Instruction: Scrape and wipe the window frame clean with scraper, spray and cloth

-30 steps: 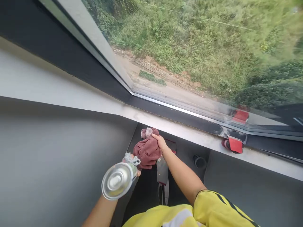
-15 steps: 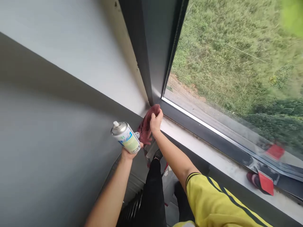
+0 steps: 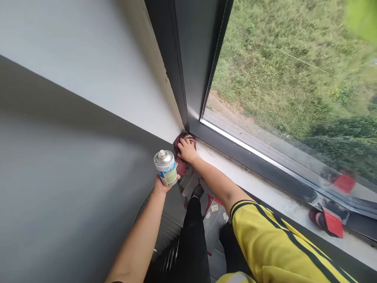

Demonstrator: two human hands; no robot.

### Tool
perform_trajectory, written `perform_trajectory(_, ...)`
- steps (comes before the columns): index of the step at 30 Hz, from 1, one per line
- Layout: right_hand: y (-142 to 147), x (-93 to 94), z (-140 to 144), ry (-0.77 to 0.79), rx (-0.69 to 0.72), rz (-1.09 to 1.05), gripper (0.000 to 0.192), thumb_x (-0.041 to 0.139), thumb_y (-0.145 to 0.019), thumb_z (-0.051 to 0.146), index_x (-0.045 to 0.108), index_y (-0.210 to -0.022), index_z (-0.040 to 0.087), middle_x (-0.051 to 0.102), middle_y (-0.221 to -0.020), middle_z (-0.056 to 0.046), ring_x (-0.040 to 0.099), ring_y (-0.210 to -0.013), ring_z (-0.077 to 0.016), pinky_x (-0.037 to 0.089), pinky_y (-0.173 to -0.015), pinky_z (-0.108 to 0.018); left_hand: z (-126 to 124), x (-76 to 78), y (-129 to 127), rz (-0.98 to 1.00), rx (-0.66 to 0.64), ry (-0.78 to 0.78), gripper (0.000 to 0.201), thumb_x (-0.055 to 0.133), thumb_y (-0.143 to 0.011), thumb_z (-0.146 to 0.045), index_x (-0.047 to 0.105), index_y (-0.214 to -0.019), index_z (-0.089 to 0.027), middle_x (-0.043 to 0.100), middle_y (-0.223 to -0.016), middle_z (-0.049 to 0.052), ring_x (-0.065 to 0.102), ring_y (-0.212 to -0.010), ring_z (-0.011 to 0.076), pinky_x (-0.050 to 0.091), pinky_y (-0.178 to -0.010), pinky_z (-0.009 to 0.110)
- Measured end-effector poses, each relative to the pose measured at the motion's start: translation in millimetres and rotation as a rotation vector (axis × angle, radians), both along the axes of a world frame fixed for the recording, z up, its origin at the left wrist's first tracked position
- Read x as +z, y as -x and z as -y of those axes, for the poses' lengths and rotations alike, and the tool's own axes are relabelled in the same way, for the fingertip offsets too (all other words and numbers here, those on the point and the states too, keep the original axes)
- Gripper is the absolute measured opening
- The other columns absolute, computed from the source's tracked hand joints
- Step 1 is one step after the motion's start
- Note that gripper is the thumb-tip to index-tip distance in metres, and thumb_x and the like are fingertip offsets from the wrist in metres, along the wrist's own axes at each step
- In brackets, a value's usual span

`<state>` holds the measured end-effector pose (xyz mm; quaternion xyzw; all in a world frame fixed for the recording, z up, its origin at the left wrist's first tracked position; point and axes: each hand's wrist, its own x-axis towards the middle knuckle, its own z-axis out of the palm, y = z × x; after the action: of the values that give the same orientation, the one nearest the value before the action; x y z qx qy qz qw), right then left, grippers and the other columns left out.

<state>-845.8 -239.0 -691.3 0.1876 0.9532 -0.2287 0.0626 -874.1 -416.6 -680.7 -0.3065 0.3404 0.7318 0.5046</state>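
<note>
A spray can (image 3: 168, 171) with a white nozzle and a pale green and blue label stands nearly upright in my left hand (image 3: 161, 184), whose fingers wrap round its lower part. My right hand (image 3: 186, 150) presses a dark red cloth (image 3: 185, 137) onto the end of the white window sill (image 3: 228, 169), at the corner where wall and frame meet. Its fingers are bent over the bunched cloth. Part of the cloth hangs below the sill edge, behind the can.
A red-bladed scraper (image 3: 332, 223) with a dark handle lies on the sill at the right. The dark window frame (image 3: 235, 151) borders the glass. Below are my black-clad legs and a grey step (image 3: 216, 220) with red edges. A grey wall (image 3: 73, 177) fills the left.
My right hand has shifted slightly left and turned palm down, flattening the cloth onto the sill corner. My left hand has moved the can right and tipped it more upright.
</note>
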Motion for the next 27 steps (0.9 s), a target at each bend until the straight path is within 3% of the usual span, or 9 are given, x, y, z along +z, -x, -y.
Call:
perform_trajectory(3, -15, 3.4, -3, -0.038, -0.094, 0.006, 0.031, 0.052, -0.084, 0.034, 0.057, -0.106, 0.014, 0.055, -0.114, -0.015, 0.041, -0.106, -0.0308, 0.035, -0.088, -0.047, -2, 3.7, -12, -0.004, -0.040, -0.031, 0.039, 0.029, -0.091, -0.031, 0.065, -0.085, -0.016, 0.067, -0.085, 0.014, 0.061, -0.064, 0.0284, 0.048, -0.046, 0.041)
perform_trajectory(6, -14, 0.5, 3, -0.073, -0.273, -0.054, 0.038, 0.047, -0.087, 0.038, 0.054, -0.116, 0.013, 0.050, -0.123, -0.018, 0.038, -0.112, -0.0321, 0.033, -0.091, -0.047, -6, 4.0, -10, -0.031, -0.039, -0.076, 0.034, 0.036, -0.090, -0.036, 0.065, -0.088, -0.018, 0.066, -0.089, 0.012, 0.062, -0.074, 0.0303, 0.050, -0.049, 0.042)
perform_trajectory(10, 13, -11.1, 9, -0.039, -0.209, -0.080, 0.058, 0.047, -0.088, 0.039, 0.039, -0.134, 0.005, 0.026, -0.146, -0.022, 0.024, -0.127, -0.0353, 0.028, -0.098, -0.048, -9, -3.1, 8, -0.058, -0.004, -0.052, 0.035, 0.033, -0.091, -0.033, 0.064, -0.092, -0.018, 0.067, -0.087, 0.012, 0.063, -0.073, 0.0299, 0.051, -0.049, 0.042)
perform_trajectory(13, 16, -17.9, 6, -0.001, -0.196, -0.064, 0.065, 0.046, -0.087, 0.045, 0.036, -0.136, 0.004, 0.025, -0.147, -0.023, 0.025, -0.126, -0.0368, 0.025, -0.099, -0.051, -9, -10.8, 9, -0.016, -0.030, -0.022, 0.036, 0.030, -0.091, -0.026, 0.064, -0.087, -0.015, 0.067, -0.081, 0.013, 0.063, -0.067, 0.0282, 0.051, -0.048, 0.041)
perform_trajectory(16, -27, -15.4, 2, -0.050, -0.248, -0.074, 0.067, 0.047, -0.085, 0.051, 0.037, -0.137, 0.009, 0.030, -0.145, -0.021, 0.031, -0.121, -0.0357, 0.026, -0.098, -0.050, -8, -15.4, -18, 0.057, -0.126, -0.037, 0.035, 0.032, -0.089, -0.024, 0.065, -0.086, -0.013, 0.068, -0.082, 0.015, 0.065, -0.069, 0.0311, 0.052, -0.050, 0.044)
perform_trajectory(20, -141, -9.3, -3, -0.199, -0.496, 0.015, 0.056, 0.048, -0.085, 0.050, 0.049, -0.127, 0.012, 0.040, -0.137, -0.020, 0.037, -0.114, -0.0350, 0.031, -0.093, -0.049, -12, -21.7, -86, 0.203, -0.354, -0.109, 0.029, 0.040, -0.087, -0.021, 0.065, -0.083, -0.007, 0.066, -0.075, 0.018, 0.065, -0.063, 0.0311, 0.053, -0.050, 0.044)
perform_trajectory(23, -217, -5.2, -10, -0.280, -0.718, 0.076, 0.037, 0.043, -0.088, 0.038, 0.060, -0.109, 0.012, 0.053, -0.117, -0.019, 0.043, -0.105, -0.0322, 0.035, -0.088, -0.048, -19, -22.3, -136, 0.282, -0.452, -0.174, 0.027, 0.044, -0.086, -0.023, 0.065, -0.086, -0.006, 0.066, -0.078, 0.019, 0.065, -0.066, 0.0316, 0.053, -0.051, 0.044)
perform_trajectory(25, -238, 1.2, -15, -0.293, -0.778, 0.020, 0.032, 0.039, -0.089, 0.031, 0.062, -0.101, 0.012, 0.055, -0.106, -0.017, 0.046, -0.100, -0.0292, 0.038, -0.089, -0.046, -22, -15.8, -155, 0.301, -0.443, -0.216, 0.027, 0.044, -0.087, -0.024, 0.065, -0.084, -0.008, 0.066, -0.078, 0.017, 0.064, -0.066, 0.0305, 0.052, -0.052, 0.044)
perform_trajectory(27, -224, 8.7, -17, -0.269, -0.765, -0.099, 0.031, 0.036, -0.089, 0.026, 0.063, -0.099, 0.013, 0.054, -0.106, -0.016, 0.047, -0.103, -0.0269, 0.038, -0.093, -0.044, -21, -5.8, -154, 0.285, -0.384, -0.250, 0.030, 0.040, -0.089, -0.024, 0.066, -0.082, -0.011, 0.066, -0.077, 0.014, 0.064, -0.067, 0.0290, 0.052, -0.052, 0.043)
